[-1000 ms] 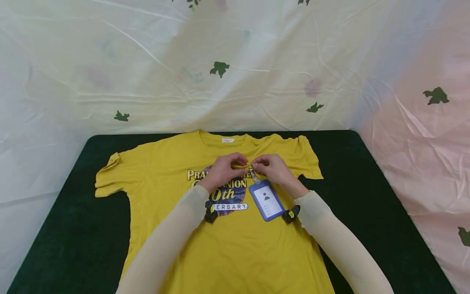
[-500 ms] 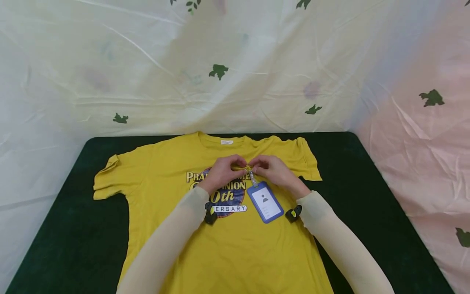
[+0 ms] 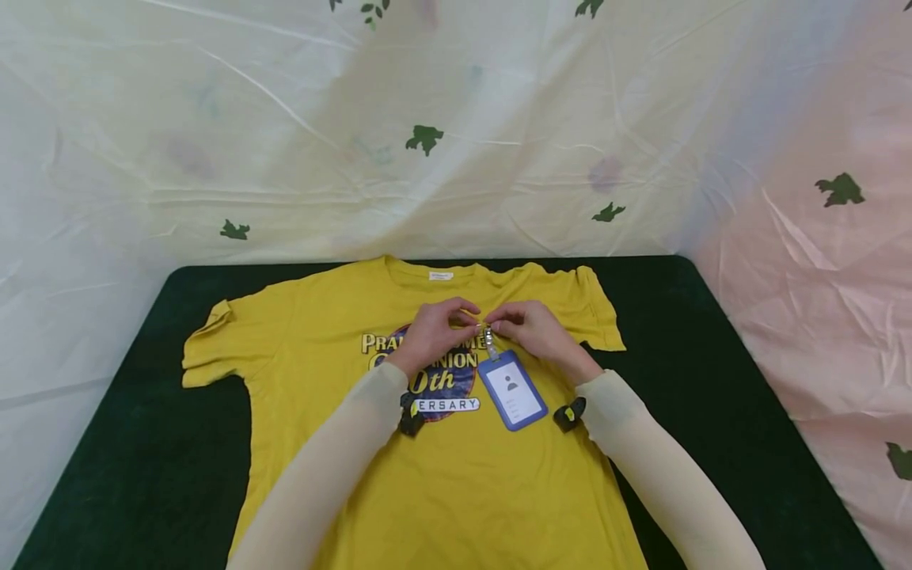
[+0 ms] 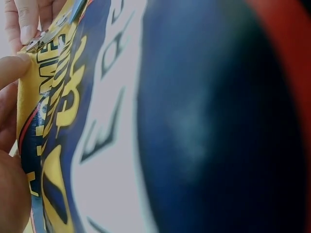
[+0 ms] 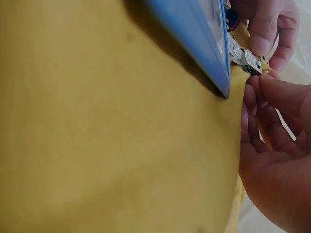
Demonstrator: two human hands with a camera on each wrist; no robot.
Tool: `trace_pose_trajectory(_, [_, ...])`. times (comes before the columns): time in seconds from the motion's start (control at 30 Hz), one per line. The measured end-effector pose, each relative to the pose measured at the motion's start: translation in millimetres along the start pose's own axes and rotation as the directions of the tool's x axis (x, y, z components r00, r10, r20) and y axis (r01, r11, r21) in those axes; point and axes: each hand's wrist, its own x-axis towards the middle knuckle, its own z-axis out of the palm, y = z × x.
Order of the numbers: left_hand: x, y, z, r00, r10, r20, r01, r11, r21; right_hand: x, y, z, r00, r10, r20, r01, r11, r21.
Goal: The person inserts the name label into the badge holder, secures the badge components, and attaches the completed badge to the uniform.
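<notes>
A yellow T-shirt [image 3: 456, 491] with printed lettering lies spread front up. On its chest rests a blue-framed badge holder [image 3: 513, 390], tilted, its metal-studded strap and clip [image 3: 488, 336] running up to both hands' fingertips. My left hand [image 3: 435, 332] pinches a raised fold of the shirt beside the clip; in the left wrist view its thumb and finger meet at the cloth's edge. My right hand [image 3: 530, 328] pinches at the clip's upper end, with its thumb [image 5: 284, 92] against it and curled fingers behind the cloth. Fingers partly hide where clip and fold meet.
The shirt covers the middle of a dark green table [image 3: 712, 412]. A pale curtain [image 3: 321, 119] with green leaf shapes hangs behind and at both sides. Small black wrist devices [image 3: 568, 414] sit under both wrists.
Both hands stay at the same spot on the chest, with small finger shifts. The clip's strap hangs straighter, and the badge holder has slid slightly left.
</notes>
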Motion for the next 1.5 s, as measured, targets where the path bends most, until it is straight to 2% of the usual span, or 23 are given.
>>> trace_pose_trajectory(0.17, [-0.6, -0.1, 1.0, 1.0, -0.024, -0.004, 0.024, 0.999, -0.026, -1, -1, 0, 1.0, 0.018, 0.005, -0.018, 1.0, 0.009])
trace_pose_trajectory(0.47, [1.0, -2.8, 2.2, 1.0, -0.011, -0.026, 0.009, 0.998, -0.069, -1, -4, 1, 1.0, -0.006, -0.009, 0.006, 0.999, -0.038])
trace_pose_trajectory(0.7, [1.4, -2.6, 3.3, 0.999, -0.02, -0.037, 0.016, 0.996, -0.093, -1, -7, 4, 0.999, 0.034, -0.036, -0.037, 0.996, -0.075])
trace_pose_trajectory(1.17, [1.6, -2.6, 5.0, 0.997, -0.056, -0.043, 0.052, 0.994, -0.098, -2, -11, 4, 0.999, 0.04, -0.021, -0.042, 0.995, -0.09])
trace_pose_trajectory(1.33, [2.2, -2.4, 4.2, 0.997, -0.052, -0.056, 0.047, 0.995, -0.084, -1, -6, 4, 0.998, 0.042, -0.04, -0.045, 0.996, -0.072])
trace_pose_trajectory(1.5, [1.4, -0.3, 4.4, 0.999, -0.047, -0.007, 0.047, 0.998, -0.04, -2, 0, 4, 0.998, 0.041, -0.047, -0.044, 0.997, -0.063])
